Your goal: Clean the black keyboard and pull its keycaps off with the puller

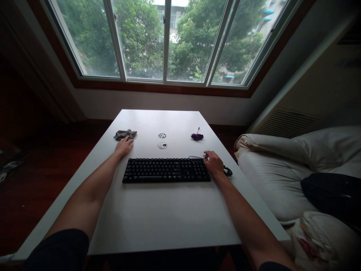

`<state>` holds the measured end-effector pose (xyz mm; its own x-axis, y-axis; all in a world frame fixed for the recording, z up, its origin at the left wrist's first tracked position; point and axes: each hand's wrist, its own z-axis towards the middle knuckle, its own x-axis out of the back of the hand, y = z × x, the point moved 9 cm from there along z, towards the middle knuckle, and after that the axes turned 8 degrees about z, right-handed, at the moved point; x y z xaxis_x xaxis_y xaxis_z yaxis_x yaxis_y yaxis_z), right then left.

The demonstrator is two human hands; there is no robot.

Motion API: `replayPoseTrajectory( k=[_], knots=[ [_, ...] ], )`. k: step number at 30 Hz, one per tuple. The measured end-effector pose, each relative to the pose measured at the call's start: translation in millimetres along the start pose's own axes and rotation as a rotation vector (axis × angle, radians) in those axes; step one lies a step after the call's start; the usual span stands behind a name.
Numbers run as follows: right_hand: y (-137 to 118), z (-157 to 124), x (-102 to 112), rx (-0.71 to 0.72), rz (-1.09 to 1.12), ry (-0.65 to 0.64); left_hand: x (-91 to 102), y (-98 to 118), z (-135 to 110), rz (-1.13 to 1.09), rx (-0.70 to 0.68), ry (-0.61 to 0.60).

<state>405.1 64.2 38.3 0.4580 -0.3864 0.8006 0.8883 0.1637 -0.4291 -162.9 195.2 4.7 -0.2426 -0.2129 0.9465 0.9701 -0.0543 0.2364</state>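
reaching far across the white tabletop, the left hand lies flat and loose, palm down, its fingertips touching the near edge of a crumpled grey cloth at the far left. the right hand sits at the right end of a black keyboard, fingers curled and pinched on a small dark piece just off the keyboard's far right corner; what that piece is cannot be told. a black cable lies bunched just right of this hand. beyond the keyboard, near the middle, two small round discs lie one behind the other, and further right a purple bundle with a thin stick rising from it.
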Motion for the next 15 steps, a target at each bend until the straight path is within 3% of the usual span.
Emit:
replayPoseTrajectory(
  k=[3,8,12,15],
  knots=[
    [5.6,1.3,-3.1,-0.015,0.078,-0.004,-0.4,-25.3,-4.2,0.056,0.106,0.003],
    [12.6,2.3,-7.4,-0.005,0.1,-0.005,16.0,-60.8,-19.7,0.059,0.256,0.086],
    [16.1,2.7,-10.4,-0.026,0.047,-0.018,30.2,-43.1,-43.1,-0.069,0.211,0.207],
    [16.4,0.5,-9.6,-0.062,0.033,-0.034,27.5,-29.7,-70.7,-0.188,0.326,0.209]
  ],
)
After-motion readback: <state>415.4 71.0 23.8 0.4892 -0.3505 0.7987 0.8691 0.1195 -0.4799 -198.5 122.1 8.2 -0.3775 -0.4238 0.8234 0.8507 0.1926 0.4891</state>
